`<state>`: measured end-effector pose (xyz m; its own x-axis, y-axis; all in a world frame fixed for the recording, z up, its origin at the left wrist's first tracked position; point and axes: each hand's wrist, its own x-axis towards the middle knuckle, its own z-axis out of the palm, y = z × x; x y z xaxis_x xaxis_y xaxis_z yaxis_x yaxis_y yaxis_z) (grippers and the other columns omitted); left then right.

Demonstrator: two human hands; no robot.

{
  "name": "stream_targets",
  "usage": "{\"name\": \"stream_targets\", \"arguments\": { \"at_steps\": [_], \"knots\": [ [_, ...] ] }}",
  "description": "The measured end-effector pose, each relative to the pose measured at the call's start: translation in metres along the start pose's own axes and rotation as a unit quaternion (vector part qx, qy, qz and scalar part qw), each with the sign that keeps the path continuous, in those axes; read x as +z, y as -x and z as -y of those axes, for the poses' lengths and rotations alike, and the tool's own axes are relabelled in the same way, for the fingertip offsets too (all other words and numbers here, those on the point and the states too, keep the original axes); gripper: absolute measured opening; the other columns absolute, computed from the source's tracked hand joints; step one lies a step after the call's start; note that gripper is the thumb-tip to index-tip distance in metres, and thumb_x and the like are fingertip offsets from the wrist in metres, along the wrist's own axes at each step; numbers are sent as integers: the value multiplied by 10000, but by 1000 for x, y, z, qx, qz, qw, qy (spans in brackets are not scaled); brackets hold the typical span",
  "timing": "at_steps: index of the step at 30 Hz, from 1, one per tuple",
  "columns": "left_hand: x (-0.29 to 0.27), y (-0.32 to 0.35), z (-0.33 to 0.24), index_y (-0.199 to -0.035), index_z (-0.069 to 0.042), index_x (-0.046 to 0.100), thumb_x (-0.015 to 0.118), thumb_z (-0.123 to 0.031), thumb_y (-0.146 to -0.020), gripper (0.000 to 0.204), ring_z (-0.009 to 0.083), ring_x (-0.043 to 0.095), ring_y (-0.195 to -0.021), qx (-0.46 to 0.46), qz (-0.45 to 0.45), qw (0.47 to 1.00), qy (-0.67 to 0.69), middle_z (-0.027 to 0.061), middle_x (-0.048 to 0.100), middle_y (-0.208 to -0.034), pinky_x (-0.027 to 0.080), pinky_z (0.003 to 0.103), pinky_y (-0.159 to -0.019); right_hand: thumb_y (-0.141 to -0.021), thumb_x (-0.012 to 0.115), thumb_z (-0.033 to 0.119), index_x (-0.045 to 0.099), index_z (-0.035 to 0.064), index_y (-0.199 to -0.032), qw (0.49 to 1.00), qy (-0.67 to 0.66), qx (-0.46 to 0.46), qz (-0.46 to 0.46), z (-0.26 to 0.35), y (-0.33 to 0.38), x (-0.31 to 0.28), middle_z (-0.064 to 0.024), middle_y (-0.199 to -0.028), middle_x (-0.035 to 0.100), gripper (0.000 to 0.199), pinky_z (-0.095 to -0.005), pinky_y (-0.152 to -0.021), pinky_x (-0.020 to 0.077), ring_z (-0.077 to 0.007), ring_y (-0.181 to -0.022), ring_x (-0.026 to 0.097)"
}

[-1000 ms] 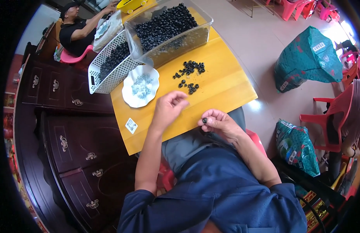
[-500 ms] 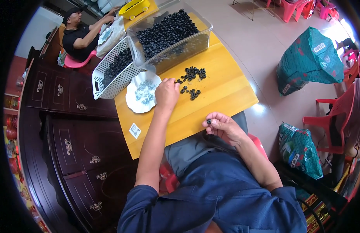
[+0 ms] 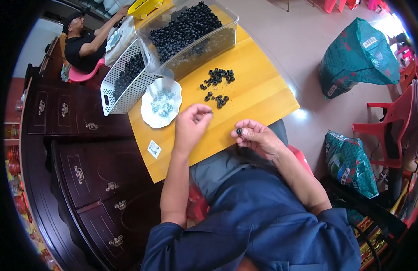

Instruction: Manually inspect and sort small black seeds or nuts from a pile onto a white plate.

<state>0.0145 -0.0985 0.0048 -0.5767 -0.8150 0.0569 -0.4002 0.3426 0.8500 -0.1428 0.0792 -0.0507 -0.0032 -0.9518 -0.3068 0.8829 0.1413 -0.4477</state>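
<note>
Between the thumb and fingers of my right hand (image 3: pixel 261 137), just off the table's near edge, is a small black ring-shaped part (image 3: pixel 239 131) with its hole showing. My left hand (image 3: pixel 191 128) is pinched above the table, with a small dark piece at its fingertips, too small to make out fully. Beyond it lie two loose groups of black ring-shaped parts (image 3: pixel 221 77) on the yellow tabletop (image 3: pixel 258 81). To the left of them stands a white scalloped dish (image 3: pixel 150 115) with small clear bluish pieces (image 3: pixel 163 103) in it.
A clear plastic bin (image 3: pixel 191 54) full of black parts stands at the back, beside a white perforated basket (image 3: pixel 123 101) of more. A person (image 3: pixel 85 45) works at far left, near a yellow container (image 3: pixel 145 8). Green sacks (image 3: pixel 353 63) and a red chair (image 3: pixel 389 117) are right.
My left hand has drawn back from the loose black parts toward my right hand, a dark piece at its fingertips. My right hand keeps its part; the whole view has shifted slightly.
</note>
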Motion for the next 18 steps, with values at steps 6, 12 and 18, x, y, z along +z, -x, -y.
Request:
{"name": "stream_targets", "arguments": {
  "at_steps": [6, 12, 18],
  "knots": [
    [5, 43, -46, -878, 19, 707, 729, 55, -786, 102, 95, 631, -691, 107, 84, 986, 97, 52, 686, -807, 513, 227, -649, -931, 663, 132, 618, 61, -1144, 1000, 3, -1, 15, -3, -4, 7, -90, -1035, 697, 229, -289, -797, 572, -146, -844, 677],
    [14, 47, -45, -874, 21, 707, 750, 68, -759, 131, 122, 639, -704, 153, 69, 983, 74, 65, 673, -808, 514, 242, -647, -951, 651, 151, 607, 61, -1142, 999, 19, -13, 31, -6, -2, 8, -53, -996, 691, 215, -275, -811, 576, -130, -879, 690],
    [16, 47, -44, -886, 7, 701, 774, 45, -753, 157, 165, 666, -703, 187, 72, 979, 33, 83, 669, -824, 544, 264, -603, -942, 669, 168, 613, 61, -1133, 999, 19, -20, 31, -5, 2, 9, -39, -981, 692, 226, -257, -804, 558, -117, -869, 677]
  ]
}}
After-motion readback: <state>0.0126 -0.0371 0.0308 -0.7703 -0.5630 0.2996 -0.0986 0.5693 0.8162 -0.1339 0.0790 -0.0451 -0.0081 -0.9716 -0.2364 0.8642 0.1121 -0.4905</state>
